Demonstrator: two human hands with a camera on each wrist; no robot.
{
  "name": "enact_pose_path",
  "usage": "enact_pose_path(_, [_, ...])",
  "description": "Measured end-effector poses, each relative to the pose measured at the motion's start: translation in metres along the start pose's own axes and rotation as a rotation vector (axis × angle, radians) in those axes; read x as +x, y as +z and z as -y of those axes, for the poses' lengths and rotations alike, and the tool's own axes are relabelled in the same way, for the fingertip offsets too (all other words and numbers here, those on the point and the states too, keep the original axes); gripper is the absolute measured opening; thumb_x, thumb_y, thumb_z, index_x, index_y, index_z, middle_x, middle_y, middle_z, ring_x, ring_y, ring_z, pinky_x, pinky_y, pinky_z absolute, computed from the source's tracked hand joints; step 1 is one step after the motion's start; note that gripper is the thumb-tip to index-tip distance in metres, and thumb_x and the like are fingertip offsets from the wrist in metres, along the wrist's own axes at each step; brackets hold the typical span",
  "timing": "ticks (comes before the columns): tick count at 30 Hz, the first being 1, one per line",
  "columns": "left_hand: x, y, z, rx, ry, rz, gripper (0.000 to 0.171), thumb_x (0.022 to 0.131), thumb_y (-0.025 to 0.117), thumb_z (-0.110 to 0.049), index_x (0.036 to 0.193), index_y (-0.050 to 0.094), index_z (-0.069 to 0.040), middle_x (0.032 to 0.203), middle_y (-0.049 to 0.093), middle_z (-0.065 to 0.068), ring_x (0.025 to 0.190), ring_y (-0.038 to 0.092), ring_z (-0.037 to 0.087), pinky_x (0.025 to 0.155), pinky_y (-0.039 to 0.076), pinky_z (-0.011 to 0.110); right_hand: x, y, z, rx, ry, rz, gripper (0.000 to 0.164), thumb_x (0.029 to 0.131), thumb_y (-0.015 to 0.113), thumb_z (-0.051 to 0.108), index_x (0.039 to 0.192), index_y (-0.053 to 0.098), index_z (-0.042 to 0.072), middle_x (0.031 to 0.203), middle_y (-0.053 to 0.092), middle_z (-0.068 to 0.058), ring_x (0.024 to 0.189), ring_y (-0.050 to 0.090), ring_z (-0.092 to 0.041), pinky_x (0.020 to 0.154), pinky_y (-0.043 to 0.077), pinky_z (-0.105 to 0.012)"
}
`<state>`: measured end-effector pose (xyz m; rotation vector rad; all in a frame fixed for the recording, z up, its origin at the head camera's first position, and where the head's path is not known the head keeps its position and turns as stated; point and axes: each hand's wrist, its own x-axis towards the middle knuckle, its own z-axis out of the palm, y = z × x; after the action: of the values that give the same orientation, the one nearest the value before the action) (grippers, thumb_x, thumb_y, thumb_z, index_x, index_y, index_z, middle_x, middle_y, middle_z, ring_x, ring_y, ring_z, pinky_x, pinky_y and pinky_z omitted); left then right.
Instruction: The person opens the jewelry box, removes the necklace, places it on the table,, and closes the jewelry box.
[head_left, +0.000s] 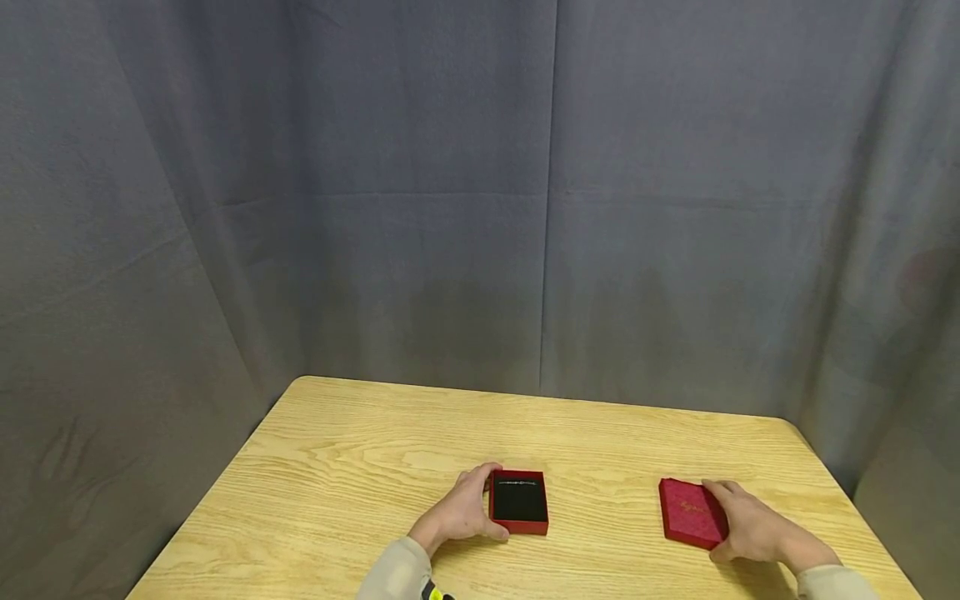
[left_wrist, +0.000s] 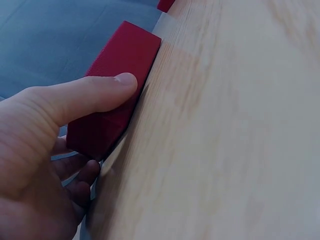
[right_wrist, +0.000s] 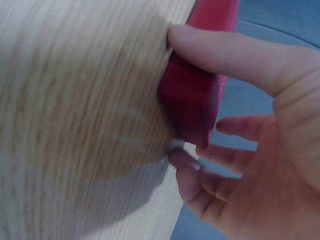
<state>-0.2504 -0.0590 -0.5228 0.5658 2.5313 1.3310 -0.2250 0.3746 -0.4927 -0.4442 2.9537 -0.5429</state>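
Left of the table's middle stands a small red jewelry box (head_left: 527, 527), uncovered, with a black pad (head_left: 519, 503) inside. Across the pad's far part lies a thin silvery chain (head_left: 517, 482), like a bracelet. My left hand (head_left: 463, 507) grips this box from its left side, thumb on the near wall and fingers at the far one. Over to the right, my right hand (head_left: 753, 527) holds the red lid (head_left: 688, 510), which lies top up with faint gold lettering. In the right wrist view the thumb presses one side of the lid (right_wrist: 187, 87); the other fingers curl at its far side.
The light wood-grain table (head_left: 405, 425) has rounded far corners. Grey curtains (head_left: 420, 208) hang behind it and along both sides. A stretch of bare tabletop separates the box from the lid.
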Motion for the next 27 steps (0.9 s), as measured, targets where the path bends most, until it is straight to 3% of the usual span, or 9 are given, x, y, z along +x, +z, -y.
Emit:
enact_pose_path(5, [0.0,-0.001,0.0,0.01,-0.002,-0.003,0.097,0.061,0.09,-0.016,0.14,0.036,-0.004,0.125,0.047,0.005,0.116,0.037,0.028,0.099,0.033,0.05,0.001,-0.004,0.013,-0.054,0.032,-0.026,0.095,0.063,0.083,0.046,0.129,0.045,-0.011,0.122,0.048,-0.028,0.104,0.048,-0.044,0.081,0.043,-0.056])
enact_pose_path(8, [0.0,-0.001,0.0,0.012,-0.004,-0.004,0.097,0.061,0.09,-0.016,0.14,0.036,-0.004,0.125,0.046,0.006,0.116,0.037,0.028,0.099,0.032,0.051,0.004,-0.006,0.022,-0.078,0.019,-0.072,0.085,0.073,0.075,0.051,0.125,0.05,-0.011,0.121,0.051,-0.029,0.105,0.047,-0.047,0.082,0.042,-0.058])
enact_pose_path(16, [-0.001,0.0,0.001,0.013,-0.009,0.003,0.096,0.062,0.09,-0.018,0.14,0.036,-0.005,0.127,0.046,0.006,0.117,0.036,0.028,0.099,0.033,0.05,0.015,-0.006,0.043,-0.086,-0.077,-0.184,0.046,0.084,0.071,0.028,0.112,0.061,-0.007,0.108,0.058,-0.019,0.1,0.053,-0.042,0.084,0.043,-0.056])
enact_pose_path(23, [0.0,0.0,0.001,0.016,-0.003,0.007,0.096,0.063,0.09,-0.019,0.141,0.035,-0.005,0.129,0.046,0.005,0.118,0.036,0.027,0.098,0.034,0.049,0.024,-0.002,0.066,-0.037,-0.146,-0.204,0.035,0.085,0.07,0.019,0.109,0.064,-0.005,0.096,0.059,-0.007,0.088,0.057,-0.025,0.075,0.049,-0.042])
enact_pose_path(27, [-0.001,0.0,0.002,0.018,-0.004,0.008,0.096,0.063,0.089,-0.019,0.141,0.035,-0.006,0.129,0.046,0.005,0.117,0.036,0.027,0.098,0.034,0.049,0.029,0.001,0.078,-0.006,-0.183,-0.193,0.03,0.086,0.069,0.015,0.109,0.064,-0.003,0.097,0.06,-0.007,0.087,0.058,-0.022,0.073,0.049,-0.039])
